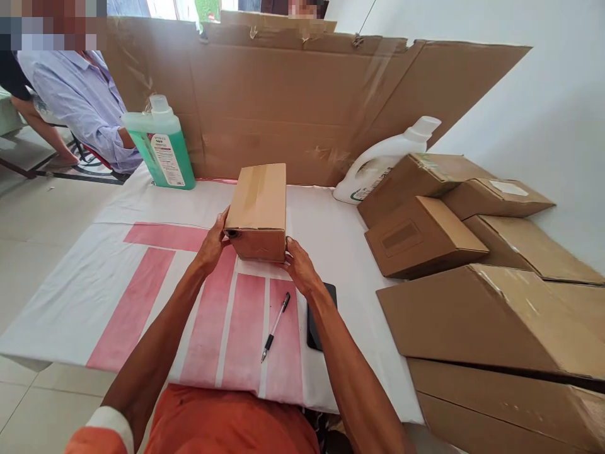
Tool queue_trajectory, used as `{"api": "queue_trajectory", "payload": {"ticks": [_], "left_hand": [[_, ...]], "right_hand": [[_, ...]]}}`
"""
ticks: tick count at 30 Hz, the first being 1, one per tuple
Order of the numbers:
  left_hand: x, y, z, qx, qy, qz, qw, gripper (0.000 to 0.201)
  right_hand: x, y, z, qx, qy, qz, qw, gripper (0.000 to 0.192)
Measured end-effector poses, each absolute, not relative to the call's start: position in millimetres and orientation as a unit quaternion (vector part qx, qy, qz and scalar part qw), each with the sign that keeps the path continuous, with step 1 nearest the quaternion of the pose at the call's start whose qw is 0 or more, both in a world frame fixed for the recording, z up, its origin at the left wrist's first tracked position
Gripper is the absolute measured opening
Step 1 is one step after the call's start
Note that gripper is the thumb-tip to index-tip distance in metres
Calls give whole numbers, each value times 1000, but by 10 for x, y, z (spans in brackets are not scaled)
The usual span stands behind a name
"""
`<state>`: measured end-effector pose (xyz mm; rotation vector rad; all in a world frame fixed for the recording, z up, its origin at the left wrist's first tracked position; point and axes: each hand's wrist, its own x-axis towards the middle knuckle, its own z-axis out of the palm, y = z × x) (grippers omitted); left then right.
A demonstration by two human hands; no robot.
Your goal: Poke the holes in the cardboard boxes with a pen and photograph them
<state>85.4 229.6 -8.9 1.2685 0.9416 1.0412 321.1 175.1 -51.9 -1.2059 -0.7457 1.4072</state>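
A small taped cardboard box (259,208) stands in the middle of the table on a white and pink cloth (155,277). My left hand (212,243) grips its near left corner. My right hand (299,265) presses against its near right bottom edge. The box's brown tape runs along the top. A pen (275,326) lies on the cloth below my right hand, and a black phone (316,325) lies partly under my right forearm.
A green liquid bottle (163,144) stands at the back left, a white jug (382,162) at the back right. Several cardboard boxes (425,236) are piled on the right. A cardboard sheet (302,94) walls the back. A person in a light shirt (80,101) sits at far left.
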Motion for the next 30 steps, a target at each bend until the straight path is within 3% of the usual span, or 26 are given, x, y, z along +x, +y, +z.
{"api": "queue_trajectory", "payload": {"ticks": [5, 10, 15, 19, 23, 27, 30], "left_hand": [[917, 2121, 50, 586, 402, 430, 558, 80], [939, 1729, 556, 729, 438, 429, 303, 73], [1000, 1481, 842, 768, 444, 428, 173, 59], [904, 1402, 867, 762, 445, 429, 192, 57], [763, 1458, 965, 742, 461, 402, 274, 70], [764, 1728, 1070, 703, 476, 454, 270, 77], [834, 1817, 1089, 704, 431, 471, 312, 69]], "right_hand": [[3176, 1652, -406, -499, -328, 587, 546, 80], [3202, 1337, -35, -560, -453, 501, 481, 98], [3147, 1104, 431, -642, -500, 338, 474, 84], [3111, 1044, 593, -626, -536, 352, 444, 73], [3075, 932, 595, -620, -552, 350, 434, 67], [3041, 763, 556, -621, -587, 341, 392, 64], [3027, 690, 594, -617, -588, 324, 410, 61]]}}
